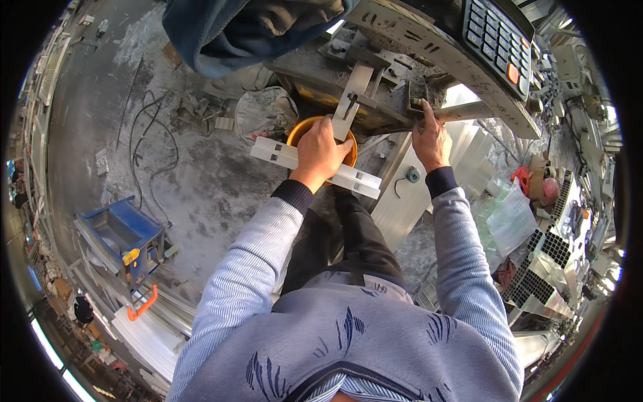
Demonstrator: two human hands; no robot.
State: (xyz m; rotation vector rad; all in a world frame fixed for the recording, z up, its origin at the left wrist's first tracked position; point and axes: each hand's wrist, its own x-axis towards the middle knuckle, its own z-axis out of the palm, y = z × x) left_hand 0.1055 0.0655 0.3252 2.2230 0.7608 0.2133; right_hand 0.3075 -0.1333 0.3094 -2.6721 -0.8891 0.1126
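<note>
My left hand (317, 153) is closed with its thumb and fingers around the near end of a flat silver metal bar (353, 96), whose far end lies at a machine (375, 57). Below that hand, silver metal profiles with small cut-outs (273, 152) lie crosswise over an orange bucket (351, 155). My palm hides their middle. To the right, my right hand (431, 142) is closed on a handle at the machine's near side, index finger stretched forward. Most of the handle is hidden under the fingers.
A calculator (497, 43) rests on the machine's top, beside dark blue cloth (228, 33). Cable (137, 144) lies on the dusty floor. A blue metal stand (127, 224) and orange-handled tool (143, 303) are at left. Clear plastic bags (506, 218) and black grids (536, 268) are right.
</note>
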